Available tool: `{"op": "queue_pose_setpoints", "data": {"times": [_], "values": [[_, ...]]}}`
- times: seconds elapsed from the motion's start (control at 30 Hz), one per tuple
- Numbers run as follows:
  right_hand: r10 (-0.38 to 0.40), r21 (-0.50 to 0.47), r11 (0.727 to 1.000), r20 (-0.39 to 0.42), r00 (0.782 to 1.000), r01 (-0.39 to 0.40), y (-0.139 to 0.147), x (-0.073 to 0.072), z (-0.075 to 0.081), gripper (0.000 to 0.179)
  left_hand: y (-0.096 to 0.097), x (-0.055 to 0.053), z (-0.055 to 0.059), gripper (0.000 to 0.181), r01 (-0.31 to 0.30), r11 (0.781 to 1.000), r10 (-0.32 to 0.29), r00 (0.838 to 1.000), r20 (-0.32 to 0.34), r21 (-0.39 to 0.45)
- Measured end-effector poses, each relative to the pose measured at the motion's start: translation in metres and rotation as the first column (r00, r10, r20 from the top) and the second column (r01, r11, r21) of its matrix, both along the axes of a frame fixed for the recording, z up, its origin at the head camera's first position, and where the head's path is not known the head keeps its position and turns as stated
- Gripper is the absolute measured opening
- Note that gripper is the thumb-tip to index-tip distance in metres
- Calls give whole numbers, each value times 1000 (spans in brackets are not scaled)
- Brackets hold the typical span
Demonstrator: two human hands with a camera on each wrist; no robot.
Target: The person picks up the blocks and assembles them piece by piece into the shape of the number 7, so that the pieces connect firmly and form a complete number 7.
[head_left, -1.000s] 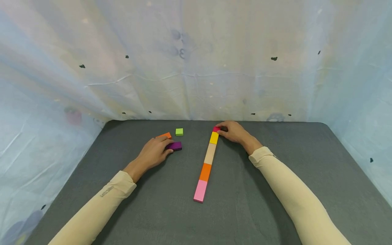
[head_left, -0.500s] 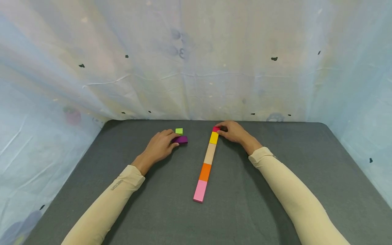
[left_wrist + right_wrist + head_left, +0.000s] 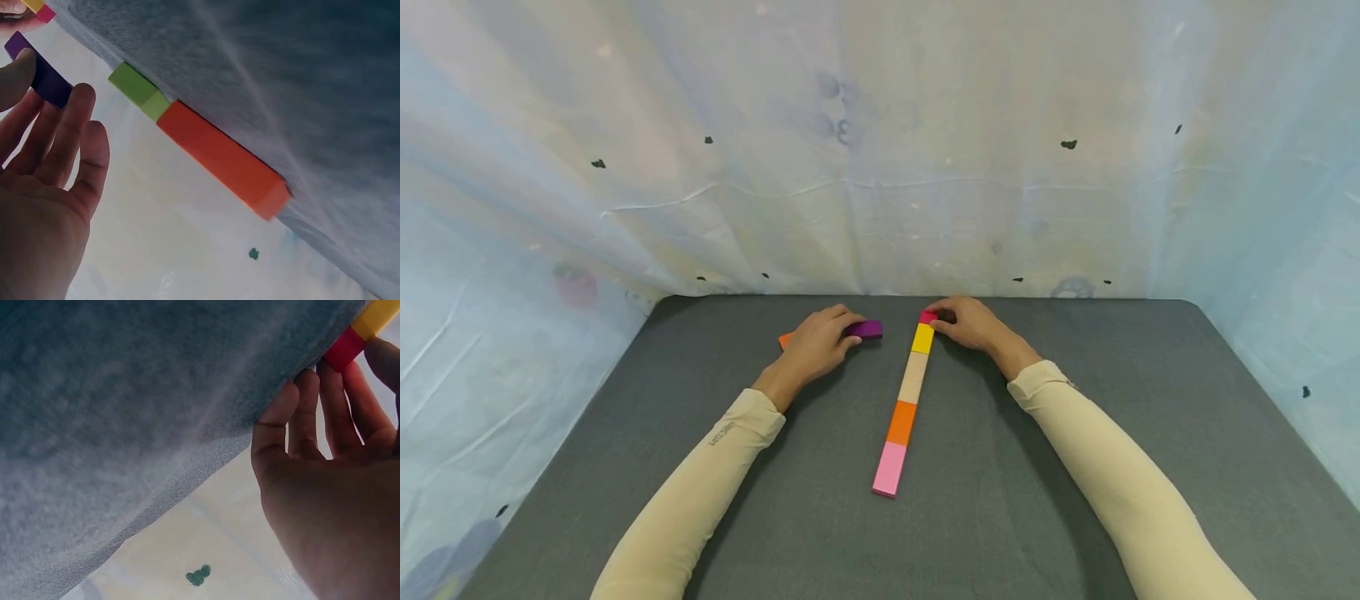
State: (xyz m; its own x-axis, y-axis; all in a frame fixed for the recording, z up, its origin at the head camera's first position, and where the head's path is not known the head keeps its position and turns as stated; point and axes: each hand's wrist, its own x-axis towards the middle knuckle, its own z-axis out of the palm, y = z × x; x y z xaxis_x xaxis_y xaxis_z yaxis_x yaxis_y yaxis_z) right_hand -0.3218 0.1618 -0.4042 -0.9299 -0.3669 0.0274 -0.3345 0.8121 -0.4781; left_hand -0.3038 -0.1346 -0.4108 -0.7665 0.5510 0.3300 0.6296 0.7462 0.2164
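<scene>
My left hand (image 3: 815, 346) pinches a purple block (image 3: 868, 330) between thumb and fingers, left of the row's far end. In the left wrist view the purple block (image 3: 42, 72) appears held off the table. My right hand (image 3: 973, 323) pinches the small red block (image 3: 928, 317) at the far end of a straight row. Toward me the row continues with yellow (image 3: 922, 338), beige (image 3: 913, 377), orange (image 3: 901, 423) and pink (image 3: 889, 469) blocks, end to end. The right wrist view shows fingertips against the red block (image 3: 344, 350) and the thumb near its joint with the yellow one.
A loose orange block (image 3: 785, 341) lies behind my left hand, mostly covered in the head view. The left wrist view shows a green block (image 3: 137, 91) near its end. The dark table (image 3: 1037, 533) meets a pale hanging sheet (image 3: 880, 208) at its far edge.
My left hand has carried the purple block rightward and away from me, toward the row's far end. It now covers the green block in the head view. The right hand stays put.
</scene>
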Motion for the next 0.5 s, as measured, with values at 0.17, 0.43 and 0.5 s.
{"op": "queue_pose_setpoints", "data": {"times": [0.17, 0.43, 0.5], "values": [[6, -4, 1000, -6, 1000, -6, -2, 0, 0, 39, 8, -5, 1, 34, -19, 999, 16, 998, 64, 45], [4, 4, 1000, -5, 1000, -3, -3, 0, 1, 39, 23, -15, 3, 32, -26, 999, 25, 999, 30, 47], [0, 10, 1000, -9, 1000, 0, -3, -1, 1, 39, 29, -17, 4, 31, -11, 1000, 12, 1000, -12, 28]]}}
